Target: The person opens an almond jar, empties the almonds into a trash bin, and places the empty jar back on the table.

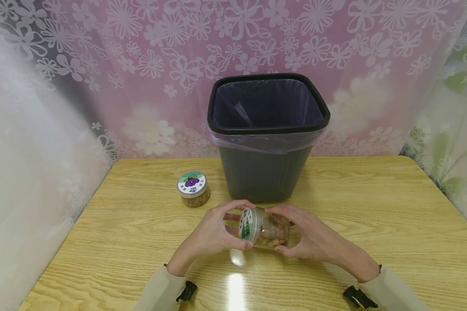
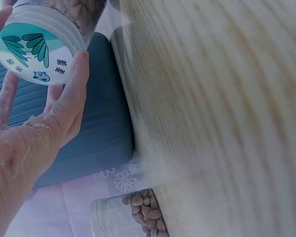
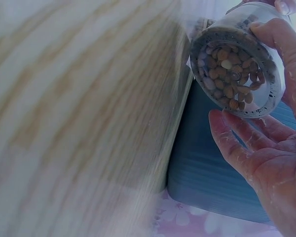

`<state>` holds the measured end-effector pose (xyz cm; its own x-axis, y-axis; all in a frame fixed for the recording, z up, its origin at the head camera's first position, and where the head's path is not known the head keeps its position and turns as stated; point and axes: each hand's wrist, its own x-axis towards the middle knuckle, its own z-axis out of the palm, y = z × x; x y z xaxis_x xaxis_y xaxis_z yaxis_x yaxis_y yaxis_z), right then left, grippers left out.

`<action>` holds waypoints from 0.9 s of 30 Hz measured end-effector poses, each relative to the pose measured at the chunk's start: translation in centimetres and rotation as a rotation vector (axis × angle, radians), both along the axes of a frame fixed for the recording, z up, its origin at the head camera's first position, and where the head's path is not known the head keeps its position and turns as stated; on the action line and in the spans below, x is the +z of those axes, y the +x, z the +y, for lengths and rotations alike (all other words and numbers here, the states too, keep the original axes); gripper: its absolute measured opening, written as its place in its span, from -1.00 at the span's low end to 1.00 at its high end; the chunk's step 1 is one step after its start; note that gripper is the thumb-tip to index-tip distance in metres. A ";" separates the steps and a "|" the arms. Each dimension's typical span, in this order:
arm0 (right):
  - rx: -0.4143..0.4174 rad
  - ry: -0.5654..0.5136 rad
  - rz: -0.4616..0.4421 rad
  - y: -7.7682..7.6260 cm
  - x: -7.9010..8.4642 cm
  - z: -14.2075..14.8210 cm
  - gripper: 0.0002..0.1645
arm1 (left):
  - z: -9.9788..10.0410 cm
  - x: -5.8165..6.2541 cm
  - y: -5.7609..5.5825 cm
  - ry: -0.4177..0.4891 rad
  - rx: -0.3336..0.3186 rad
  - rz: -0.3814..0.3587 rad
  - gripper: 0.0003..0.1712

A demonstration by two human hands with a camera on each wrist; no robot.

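Observation:
A clear plastic jar (image 1: 273,231) of brown nuts or kernels lies on its side between both hands, in front of the bin. Its lid (image 1: 247,224), with a white and green leaf label, faces left. My left hand (image 1: 212,231) grips the lid end, thumb on the near side and fingers around the far side. At the other end, my right hand (image 1: 313,235) holds the jar near its base. In the right wrist view the jar's round bottom (image 3: 232,74) shows the kernels inside. The left wrist view shows the lid label (image 2: 32,52) between thumb and fingers.
A second lidded jar (image 1: 193,190) of kernels, with a purple flower label, stands upright to the left. Behind the hands is a dark bin (image 1: 262,172) lined with a plastic bag. All stand on a wooden table (image 1: 373,194) with floral curtains (image 1: 159,52) around it.

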<state>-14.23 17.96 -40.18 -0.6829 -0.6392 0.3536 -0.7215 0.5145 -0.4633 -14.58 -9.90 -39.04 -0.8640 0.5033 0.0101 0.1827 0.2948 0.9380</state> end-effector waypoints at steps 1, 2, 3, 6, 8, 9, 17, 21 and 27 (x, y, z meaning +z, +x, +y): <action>-0.001 0.001 -0.005 0.0 0.0 0.0 0.02 | 0.0 0.0 0.0 -0.001 0.001 0.000 -0.15; -0.002 0.003 -0.010 0.0 0.0 0.0 0.01 | 0.0 0.0 0.0 0.000 0.002 -0.001 -0.15; -0.004 0.004 -0.013 0.0 0.0 0.0 0.01 | 0.0 0.0 0.0 0.000 0.002 -0.001 -0.15; -0.009 0.008 -0.023 0.1 0.1 0.0 0.01 | 0.0 -0.1 0.0 0.004 0.003 -0.001 -0.15; -0.011 0.009 -0.024 0.1 0.1 -0.1 0.01 | 0.0 -0.1 0.0 0.006 0.002 -0.003 -0.15; -0.012 0.008 -0.023 0.1 0.1 -0.1 0.00 | 0.0 -0.1 0.0 0.007 0.002 -0.002 -0.15; 0.008 -0.004 -0.007 0.0 0.2 -0.1 -0.02 | -0.1 -0.1 -0.1 0.010 0.014 -0.007 -0.16; 0.016 -0.001 -0.004 -0.2 0.2 -0.2 0.00 | -0.1 -0.1 0.0 0.013 0.023 -0.021 -0.15; 0.013 -0.005 0.008 -0.2 0.1 -0.2 0.02 | -0.1 -0.1 -0.1 0.006 0.025 -0.030 -0.16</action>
